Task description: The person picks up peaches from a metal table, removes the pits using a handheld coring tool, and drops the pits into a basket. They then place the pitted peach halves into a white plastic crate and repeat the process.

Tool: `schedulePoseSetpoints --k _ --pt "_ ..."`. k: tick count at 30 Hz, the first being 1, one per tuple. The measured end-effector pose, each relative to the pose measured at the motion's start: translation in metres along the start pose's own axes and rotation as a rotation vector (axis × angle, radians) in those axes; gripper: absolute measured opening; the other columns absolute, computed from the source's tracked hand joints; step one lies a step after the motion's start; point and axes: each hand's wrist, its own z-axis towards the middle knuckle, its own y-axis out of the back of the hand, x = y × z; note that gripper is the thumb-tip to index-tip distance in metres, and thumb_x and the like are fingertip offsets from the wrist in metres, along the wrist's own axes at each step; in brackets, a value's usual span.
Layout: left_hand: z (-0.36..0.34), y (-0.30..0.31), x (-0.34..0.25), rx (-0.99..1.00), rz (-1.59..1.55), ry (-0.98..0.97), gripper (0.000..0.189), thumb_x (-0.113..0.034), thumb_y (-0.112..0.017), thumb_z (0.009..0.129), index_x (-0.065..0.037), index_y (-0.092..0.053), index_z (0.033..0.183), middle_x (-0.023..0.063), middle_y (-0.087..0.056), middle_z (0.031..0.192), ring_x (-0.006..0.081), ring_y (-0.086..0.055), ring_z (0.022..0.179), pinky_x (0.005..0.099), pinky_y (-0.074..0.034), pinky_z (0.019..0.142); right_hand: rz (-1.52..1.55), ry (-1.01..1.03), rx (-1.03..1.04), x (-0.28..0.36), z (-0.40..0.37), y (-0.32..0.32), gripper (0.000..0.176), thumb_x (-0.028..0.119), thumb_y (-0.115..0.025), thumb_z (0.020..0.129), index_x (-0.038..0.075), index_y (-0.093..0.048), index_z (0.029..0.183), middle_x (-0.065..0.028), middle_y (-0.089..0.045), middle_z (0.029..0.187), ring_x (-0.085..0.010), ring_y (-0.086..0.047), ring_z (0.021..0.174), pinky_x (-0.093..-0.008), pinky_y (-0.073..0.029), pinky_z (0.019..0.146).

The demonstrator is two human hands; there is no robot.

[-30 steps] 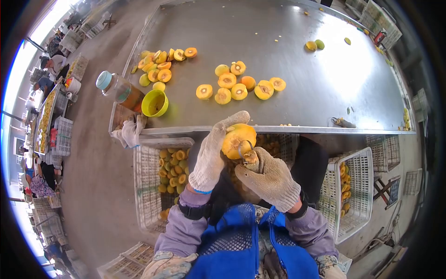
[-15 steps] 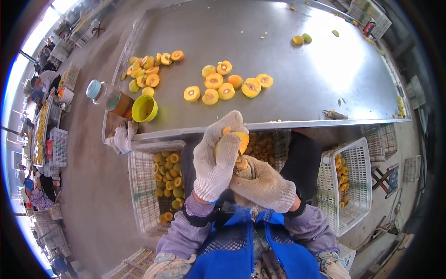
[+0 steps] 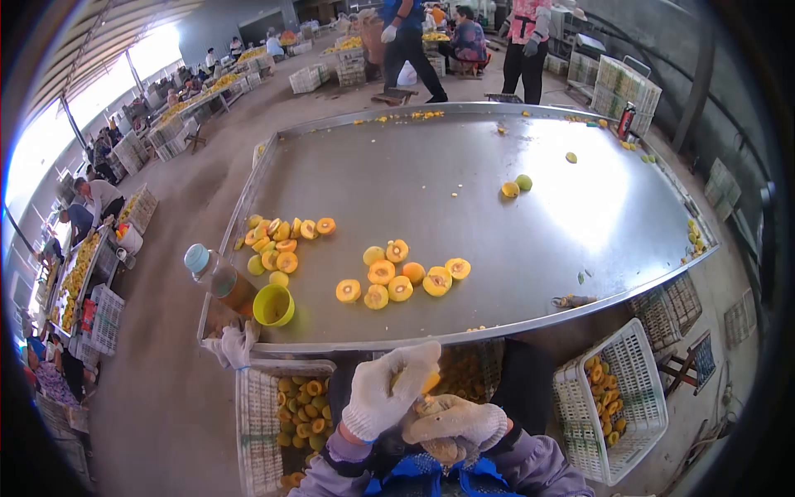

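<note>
My left hand (image 3: 385, 393), in a white knit glove, is wrapped around a yellow fruit half (image 3: 429, 383) just below the near edge of the metal table (image 3: 513, 240). My right hand (image 3: 454, 424), also gloved, presses against the fruit from below and grips a small pitting tool (image 3: 426, 406), mostly hidden between the gloves. Cut yellow fruit halves (image 3: 402, 277) lie in a cluster on the table ahead. A second pile of fruit halves (image 3: 277, 240) lies further left.
A yellow cup (image 3: 272, 306) and a capped bottle (image 3: 217, 277) stand at the table's near left corner, with a glove (image 3: 234, 344) draped over the edge. White crates of fruit (image 3: 277, 422) (image 3: 609, 398) flank my lap. Several people work at tables on the left and stand beyond the far edge.
The view has tilted up, showing the whole table and the hall. My left hand has closed over the fruit, which was exposed a second ago; both hands sit lower in the frame.
</note>
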Motion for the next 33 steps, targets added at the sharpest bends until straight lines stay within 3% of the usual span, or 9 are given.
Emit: schedulePoseSetpoints --k 6,12,16,17,20,25,27,31,33 --pt "-0.003 -0.002 0.005 -0.063 0.193 -0.070 0.026 -0.022 -0.062 0.093 -0.006 -0.068 0.113 0.0119 -0.073 0.097 0.0225 -0.073 0.081 0.0287 -0.055 0.071 0.011 -0.037 0.018 0.004 -0.005 -0.003 0.022 0.026 -0.065 0.093 0.004 -0.063 0.090 -0.0018 -0.055 0.058 -0.0088 -0.047 0.040 -0.0218 -0.034 0.036" --pt "-0.004 -0.005 -0.004 -0.076 0.442 -0.389 0.030 -0.023 -0.064 0.091 -0.011 -0.064 0.119 0.0104 -0.070 0.098 0.0274 -0.070 0.078 0.0340 -0.055 0.067 0.096 -0.017 0.019 -0.006 -0.009 -0.007 0.022 0.023 -0.067 0.090 0.002 -0.065 0.095 -0.0019 -0.059 0.065 -0.0078 -0.050 0.046 -0.0215 -0.038 0.041" --pt "0.005 -0.007 0.007 -0.026 0.133 -0.463 0.031 -0.022 -0.058 0.097 0.003 -0.063 0.114 0.0181 -0.070 0.097 0.0231 -0.070 0.081 0.0336 -0.056 0.075 0.173 0.076 0.180 -0.003 -0.012 -0.003 0.020 0.018 -0.067 0.088 0.000 -0.065 0.096 -0.0044 -0.063 0.087 -0.0094 -0.058 0.079 -0.0237 -0.046 0.069" --pt "0.004 -0.010 0.013 -0.028 -0.004 -0.454 0.035 -0.027 -0.056 0.099 0.003 -0.062 0.115 0.0188 -0.070 0.098 0.0221 -0.069 0.081 0.0341 -0.056 0.076 0.201 0.075 0.212 -0.007 -0.011 -0.001 0.021 0.018 -0.068 0.087 0.000 -0.065 0.096 -0.0047 -0.063 0.088 -0.0108 -0.058 0.080 -0.0251 -0.046 0.071" --pt "-0.008 -0.024 0.009 0.006 -0.481 -0.019 0.055 -0.046 -0.041 0.103 0.003 -0.058 0.121 0.0185 -0.069 0.099 0.0203 -0.067 0.074 0.0302 -0.057 0.068 0.257 0.169 0.245 -0.015 -0.008 -0.002 0.024 0.019 -0.070 0.084 -0.001 -0.065 0.095 -0.0079 -0.064 0.089 -0.0144 -0.060 0.083 -0.0270 -0.048 0.075" --pt "-0.001 -0.027 0.007 -0.007 -0.593 0.137 0.062 -0.054 -0.037 0.102 0.002 -0.059 0.119 0.0182 -0.068 0.094 0.0203 -0.066 0.066 0.0278 -0.055 0.056 0.323 0.189 0.158 -0.010 -0.012 -0.011 0.028 0.020 -0.074 0.080 -0.002 -0.065 0.095 -0.0081 -0.064 0.088 -0.0146 -0.060 0.083 -0.0264 -0.047 0.076" --pt "0.010 -0.022 0.017 0.145 -1.143 0.379 0.061 -0.054 -0.038 0.102 0.001 -0.060 0.119 0.0167 -0.069 0.092 0.0196 -0.064 0.060 0.0271 -0.053 0.051 0.138 0.193 0.340 -0.010 -0.003 -0.002 0.026 0.019 -0.073 0.081 -0.002 -0.065 0.095 -0.0064 -0.062 0.086 -0.0124 -0.058 0.080 -0.0245 -0.046 0.073" --pt "0.005 -0.013 0.015 -0.089 -0.594 0.394 0.062 -0.054 -0.035 0.102 0.000 -0.057 0.121 0.0141 -0.069 0.091 0.0176 -0.064 0.058 0.0230 -0.047 0.045 0.038 0.180 0.250 -0.008 -0.003 0.003 0.022 0.018 -0.073 0.083 -0.001 -0.064 0.091 -0.0053 -0.061 0.079 -0.0104 -0.056 0.067 -0.0241 -0.045 0.059" --pt "0.000 0.023 0.046 -0.257 -0.283 0.231 0.060 -0.053 -0.037 0.103 0.000 -0.058 0.121 0.0129 -0.069 0.091 0.0165 -0.066 0.063 0.0228 -0.049 0.050 0.050 0.130 0.170 -0.016 -0.010 0.019 0.021 0.018 -0.072 0.084 0.000 -0.064 0.091 -0.0051 -0.061 0.077 -0.0108 -0.057 0.066 -0.0244 -0.045 0.058"
